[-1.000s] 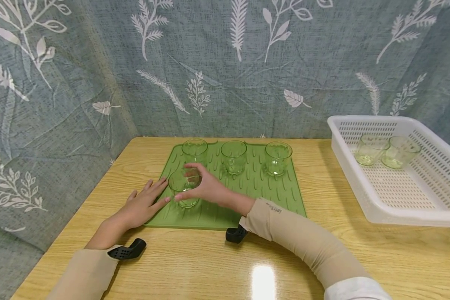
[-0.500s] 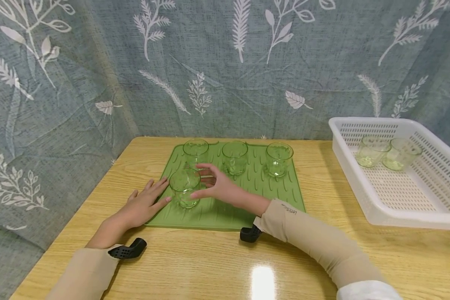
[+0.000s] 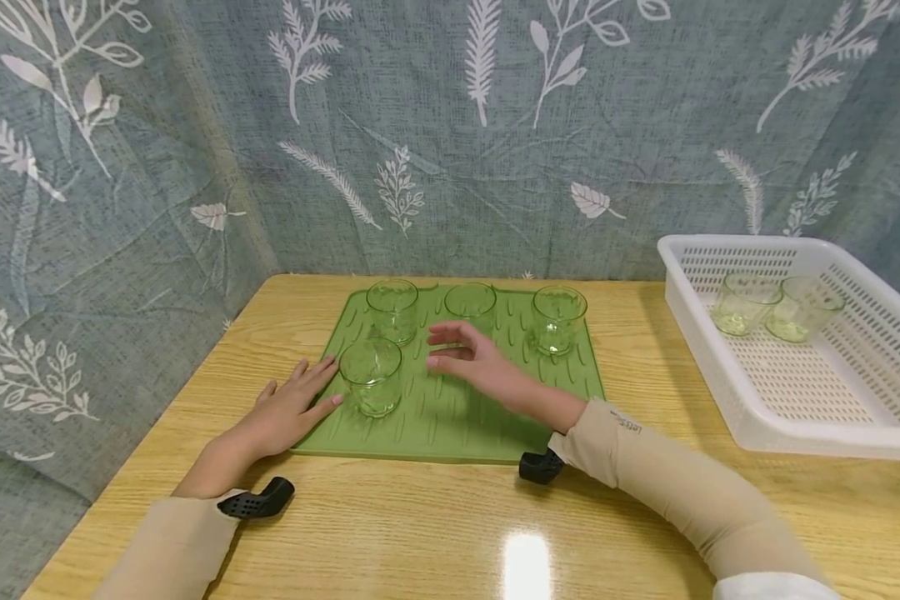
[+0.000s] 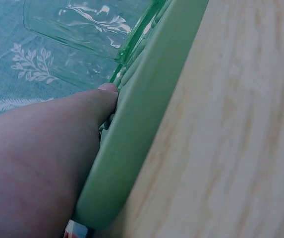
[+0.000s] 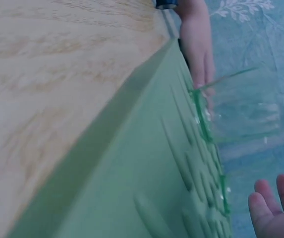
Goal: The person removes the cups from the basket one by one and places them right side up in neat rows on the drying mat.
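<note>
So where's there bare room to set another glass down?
Bare: the green ribbed mat right of its round green-tinted front glass, partly under the right hand; the brown wooden table between mat and white plastic basket; the basket's visible near floor. Crowded: the mat's back row of three green glasses, and its left edge, beside the left hand.

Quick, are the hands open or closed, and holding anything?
Left hand: open, empty, at the edge of the green mat.
Right hand: open, empty, above the mat.

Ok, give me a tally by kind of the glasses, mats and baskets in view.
Glasses: 6 (4 on the mat, 2 in the basket)
Mats: 1
Baskets: 1
Total: 8
</note>
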The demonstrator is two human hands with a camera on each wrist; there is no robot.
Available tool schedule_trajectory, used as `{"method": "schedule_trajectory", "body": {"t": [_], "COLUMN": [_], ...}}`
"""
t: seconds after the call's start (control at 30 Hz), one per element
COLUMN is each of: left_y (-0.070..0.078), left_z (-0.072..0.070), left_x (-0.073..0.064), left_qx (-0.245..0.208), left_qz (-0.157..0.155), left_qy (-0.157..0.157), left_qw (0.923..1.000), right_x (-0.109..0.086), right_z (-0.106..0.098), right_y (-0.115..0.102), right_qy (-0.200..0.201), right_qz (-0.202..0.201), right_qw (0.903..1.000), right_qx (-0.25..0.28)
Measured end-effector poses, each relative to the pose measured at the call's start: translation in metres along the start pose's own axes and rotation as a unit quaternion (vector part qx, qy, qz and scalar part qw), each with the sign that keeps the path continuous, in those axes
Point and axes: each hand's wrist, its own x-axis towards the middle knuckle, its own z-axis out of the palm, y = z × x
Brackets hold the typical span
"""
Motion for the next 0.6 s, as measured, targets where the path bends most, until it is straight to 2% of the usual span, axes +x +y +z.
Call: {"method": "schedule_trajectory", "body": {"t": [0.2,0.4,0.6], "left_y": [-0.002,-0.002,-0.003], "left_z": [0.002,0.002,0.001], "left_x": [-0.003,-0.004,-0.001], "left_qx": [-0.004,-0.003,-0.001], "left_qz": [-0.004,-0.003,-0.002], "left_qy": [-0.002,-0.003,-0.002], "left_qw": [1.0,1.0,1.0], "right_x": [-0.009,-0.02,-0.035], "right_z": [-0.015,-0.03,-0.048], "right_y": [-0.008,-0.024,-0.051], "right_qy": [0.016,0.013,0.032], "right_qz": [0.0,-0.013,-0.04], "right_qw": [0.9998,0.9996,0.9981], "right_qx": [-0.01,-0.024,-0.035]}}
